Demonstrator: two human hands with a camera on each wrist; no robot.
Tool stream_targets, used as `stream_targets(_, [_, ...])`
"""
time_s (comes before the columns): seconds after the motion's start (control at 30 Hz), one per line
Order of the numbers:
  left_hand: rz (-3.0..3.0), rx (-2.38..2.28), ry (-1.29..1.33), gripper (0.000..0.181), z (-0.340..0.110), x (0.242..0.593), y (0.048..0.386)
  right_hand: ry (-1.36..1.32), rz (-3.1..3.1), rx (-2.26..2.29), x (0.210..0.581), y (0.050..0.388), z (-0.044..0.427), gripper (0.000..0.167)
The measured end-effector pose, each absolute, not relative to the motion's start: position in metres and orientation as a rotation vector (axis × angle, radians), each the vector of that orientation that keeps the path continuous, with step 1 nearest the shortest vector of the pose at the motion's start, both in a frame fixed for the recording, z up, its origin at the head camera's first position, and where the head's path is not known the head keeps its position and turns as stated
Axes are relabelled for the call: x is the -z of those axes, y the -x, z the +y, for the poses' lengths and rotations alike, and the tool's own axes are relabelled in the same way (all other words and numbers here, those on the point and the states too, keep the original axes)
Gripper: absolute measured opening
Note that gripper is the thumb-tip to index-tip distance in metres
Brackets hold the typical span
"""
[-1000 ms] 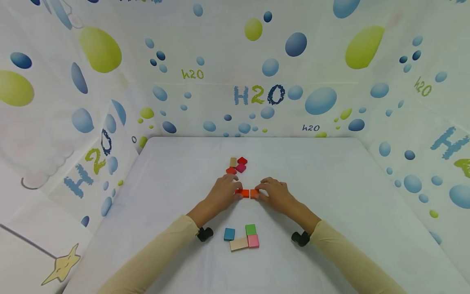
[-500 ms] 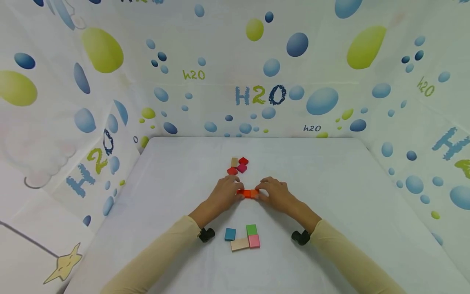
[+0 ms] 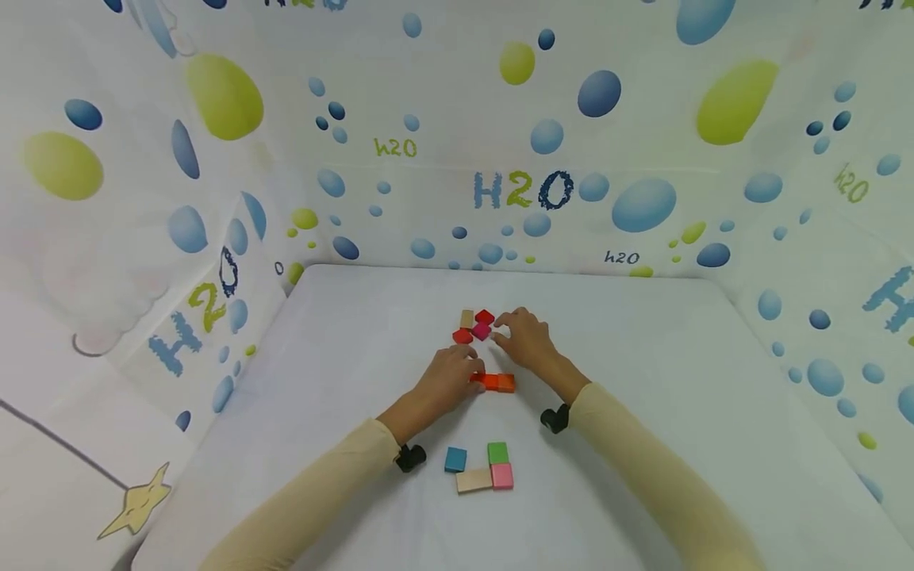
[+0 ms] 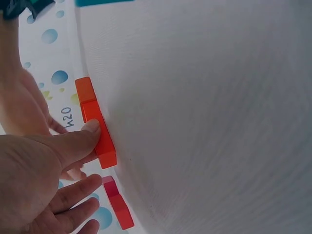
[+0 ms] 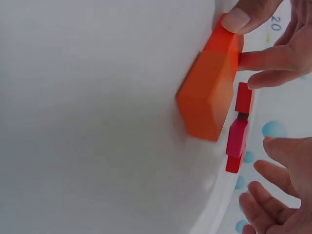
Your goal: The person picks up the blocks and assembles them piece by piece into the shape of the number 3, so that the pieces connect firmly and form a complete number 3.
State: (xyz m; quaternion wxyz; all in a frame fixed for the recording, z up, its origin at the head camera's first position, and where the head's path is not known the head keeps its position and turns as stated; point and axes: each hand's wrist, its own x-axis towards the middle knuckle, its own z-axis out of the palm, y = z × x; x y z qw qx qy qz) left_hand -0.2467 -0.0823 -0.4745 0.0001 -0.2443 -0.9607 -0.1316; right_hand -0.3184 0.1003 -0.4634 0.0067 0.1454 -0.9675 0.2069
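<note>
On the white table, my left hand point(image 3: 446, 379) pinches a long red-orange block point(image 4: 106, 146) between thumb and forefinger. An orange block point(image 5: 204, 92) sits end to end with it, touching, and nothing holds that one. My right hand point(image 3: 527, 339) is further back, fingers spread and holding nothing. Nearest to it is a magenta block point(image 3: 481, 331), just left of its fingertips. Two red blocks, one behind point(image 3: 485, 316) and one in front point(image 3: 462, 337), lie by the magenta one, along with a plain wooden block point(image 3: 467, 319). Part of the red-orange block is hidden by the left fingers.
Nearer the person lie a blue block point(image 3: 455, 459), a green block point(image 3: 497, 453), a pink block point(image 3: 502, 476) and a wooden block point(image 3: 474, 480), close together. A patterned white curtain point(image 3: 428, 206) stands behind the table and at both sides.
The orange block was slid left until it met the red-orange one. My right hand then let go of it and moved back toward the magenta block. The left hand kept its grip.
</note>
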Motion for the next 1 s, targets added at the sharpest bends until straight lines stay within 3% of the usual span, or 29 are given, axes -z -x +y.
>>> stream_targets(0.2, [-2.999,0.404,0.804,0.028,-0.077,0.478,0.249,-0.286,-3.053,-0.616,0.469,0.334,0.085,0.034])
stream_targets(0.47, [-2.993,0.386,0.822,0.027,-0.072,0.479,0.25,-0.092,-3.17,-0.713,0.459,0.33,0.084,0.028])
stream_targets(1.0, [-3.027,0.403,0.762,0.028,-0.081,0.477,0.248,-0.171,-3.352,-0.738,0.455,0.313,0.133,0.024])
